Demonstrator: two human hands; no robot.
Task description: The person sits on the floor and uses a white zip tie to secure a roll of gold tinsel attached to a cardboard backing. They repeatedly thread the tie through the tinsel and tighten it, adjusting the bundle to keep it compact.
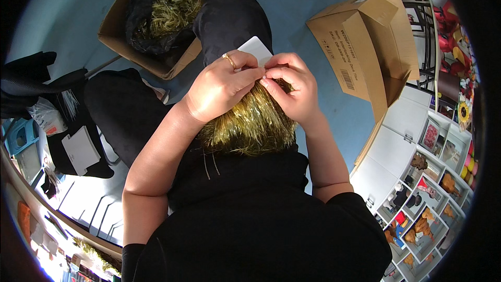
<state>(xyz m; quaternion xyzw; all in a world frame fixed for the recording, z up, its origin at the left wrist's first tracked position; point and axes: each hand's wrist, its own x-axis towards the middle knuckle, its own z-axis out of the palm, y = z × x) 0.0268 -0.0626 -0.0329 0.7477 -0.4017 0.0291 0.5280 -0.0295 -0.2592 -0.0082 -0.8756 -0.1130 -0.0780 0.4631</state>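
Note:
A bundle of gold tinsel point(254, 125) hangs over my lap, its top between my hands. My left hand point(223, 84), with a ring on one finger, pinches at the top of the bundle. The fingertips of my right hand point(291, 86) meet it there, and a tiny white piece shows between them. A white card point(256, 50) with rounded corners stands out beyond the fingers, above my dark-clothed knee. How the card and tinsel are joined is hidden by my fingers.
An open cardboard box point(184, 60) with a black bag of gold tinsel point(174, 8) stands ahead to the left. Another open carton point(344, 51) is at the right, near white shelves point(411, 203). White cards point(81, 150) and a plastic bag point(47, 117) lie on a black seat at the left.

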